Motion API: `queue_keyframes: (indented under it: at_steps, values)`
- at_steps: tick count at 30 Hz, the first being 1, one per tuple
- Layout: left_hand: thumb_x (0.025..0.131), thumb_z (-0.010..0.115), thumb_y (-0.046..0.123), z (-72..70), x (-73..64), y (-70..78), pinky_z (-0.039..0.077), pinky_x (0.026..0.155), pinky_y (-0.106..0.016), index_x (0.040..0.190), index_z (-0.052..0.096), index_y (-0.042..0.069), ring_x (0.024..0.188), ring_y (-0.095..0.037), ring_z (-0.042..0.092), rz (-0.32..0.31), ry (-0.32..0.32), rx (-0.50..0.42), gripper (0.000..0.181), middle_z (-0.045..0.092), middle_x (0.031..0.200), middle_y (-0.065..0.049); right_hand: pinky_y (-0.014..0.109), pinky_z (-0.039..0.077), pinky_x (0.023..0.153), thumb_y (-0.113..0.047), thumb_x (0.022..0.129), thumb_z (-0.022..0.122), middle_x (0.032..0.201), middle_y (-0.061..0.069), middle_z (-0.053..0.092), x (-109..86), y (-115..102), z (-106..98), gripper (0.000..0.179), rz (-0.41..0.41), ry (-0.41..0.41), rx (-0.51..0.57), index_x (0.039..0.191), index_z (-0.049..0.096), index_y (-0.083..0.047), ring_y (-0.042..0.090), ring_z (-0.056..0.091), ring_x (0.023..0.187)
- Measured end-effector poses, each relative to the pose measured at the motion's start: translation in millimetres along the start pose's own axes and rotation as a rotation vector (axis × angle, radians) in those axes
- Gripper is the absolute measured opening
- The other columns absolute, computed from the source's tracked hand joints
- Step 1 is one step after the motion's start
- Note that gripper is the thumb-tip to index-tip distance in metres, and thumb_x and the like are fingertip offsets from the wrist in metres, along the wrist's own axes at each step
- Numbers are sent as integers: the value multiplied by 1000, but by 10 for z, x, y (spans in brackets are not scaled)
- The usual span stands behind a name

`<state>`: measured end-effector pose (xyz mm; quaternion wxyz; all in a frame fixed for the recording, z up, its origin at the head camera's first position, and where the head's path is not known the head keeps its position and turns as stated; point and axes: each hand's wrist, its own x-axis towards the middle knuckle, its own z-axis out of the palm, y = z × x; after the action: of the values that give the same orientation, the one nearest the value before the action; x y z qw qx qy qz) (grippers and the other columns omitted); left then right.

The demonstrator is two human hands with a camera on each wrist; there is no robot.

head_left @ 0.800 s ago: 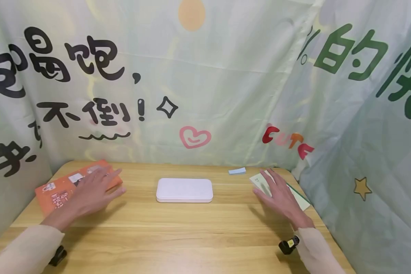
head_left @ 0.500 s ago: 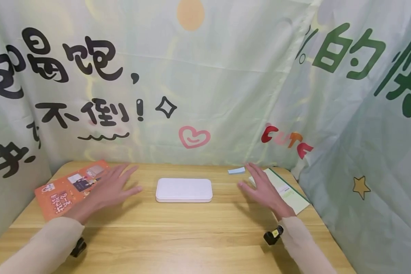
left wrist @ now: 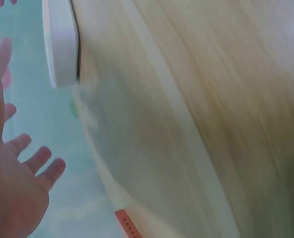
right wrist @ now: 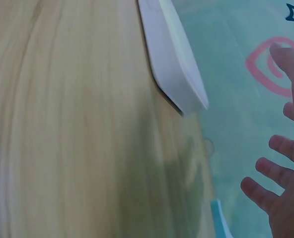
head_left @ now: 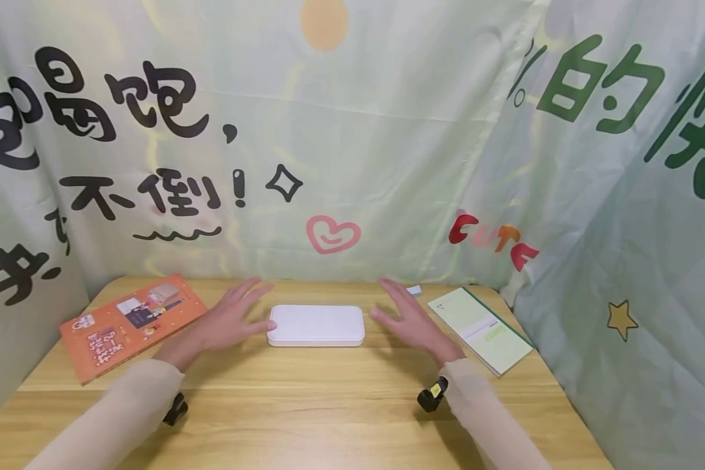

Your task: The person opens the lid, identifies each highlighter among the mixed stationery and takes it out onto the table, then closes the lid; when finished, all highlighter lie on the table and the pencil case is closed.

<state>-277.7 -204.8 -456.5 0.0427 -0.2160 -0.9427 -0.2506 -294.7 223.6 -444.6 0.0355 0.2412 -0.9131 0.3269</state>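
A white rounded case (head_left: pixel 316 325) lies flat at the middle of the wooden table. My left hand (head_left: pixel 226 321) is just left of it, fingers spread and holding nothing, with the thumb overlapping the case's left end in the head view. On the other side my right hand (head_left: pixel 410 321) hovers with its fingers apart and no object in it. The left wrist view shows one end of the case (left wrist: pixel 62 44) beyond the spread left fingers (left wrist: pixel 37 161). Its other end (right wrist: pixel 177 59) appears in the right wrist view, apart from the right fingers (right wrist: pixel 281 148).
An orange booklet (head_left: pixel 132 326) lies at the table's left. To the right is a pale green notebook (head_left: pixel 480 331). A small light-blue piece (head_left: pixel 414 290) near the back edge is partly hidden by the right hand. A printed curtain (head_left: pixel 388 163) closes off the back and sides.
Both hands have moved inward toward the white case, the left from over the orange booklet and the right from over the green notebook. The case and both booklets stay put.
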Motion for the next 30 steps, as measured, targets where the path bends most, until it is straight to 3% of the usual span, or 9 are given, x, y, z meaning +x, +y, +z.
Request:
queue_keyframes:
  at_steps: [9, 16, 24, 30]
  values:
    - [95, 79, 60, 175, 102, 37, 33, 120, -80, 168, 45, 21, 159, -54, 32, 53, -74, -63, 89, 27, 179, -21, 67, 30, 130, -57, 102, 72, 180, 5, 29, 88, -69, 291, 86, -15, -130, 34, 173, 34, -26, 32, 27, 167]
    - [94, 83, 54, 288, 117, 76, 32, 125, -74, 164, 50, 17, 163, -49, 29, 42, -168, -126, 86, 26, 180, -18, 67, 29, 131, -59, 96, 79, 181, 8, 27, 96, -86, 401, 90, 10, -197, 31, 170, 41, -26, 34, 26, 167]
    - [98, 83, 44, 293, 88, 64, 33, 128, -67, 166, 47, 13, 162, -47, 31, 39, -219, -163, 83, 28, 178, -21, 63, 32, 131, -45, 94, 86, 179, 8, 32, 130, -56, 504, 85, -24, -251, 79, 167, 47, -26, 36, 31, 164]
    - [99, 83, 39, 293, 99, 58, 35, 127, -66, 166, 47, 13, 161, -48, 33, 50, -228, -167, 80, 30, 177, -22, 62, 33, 130, -41, 95, 87, 177, 9, 34, 120, -12, 537, 81, -15, -233, 100, 165, 50, -24, 35, 34, 163]
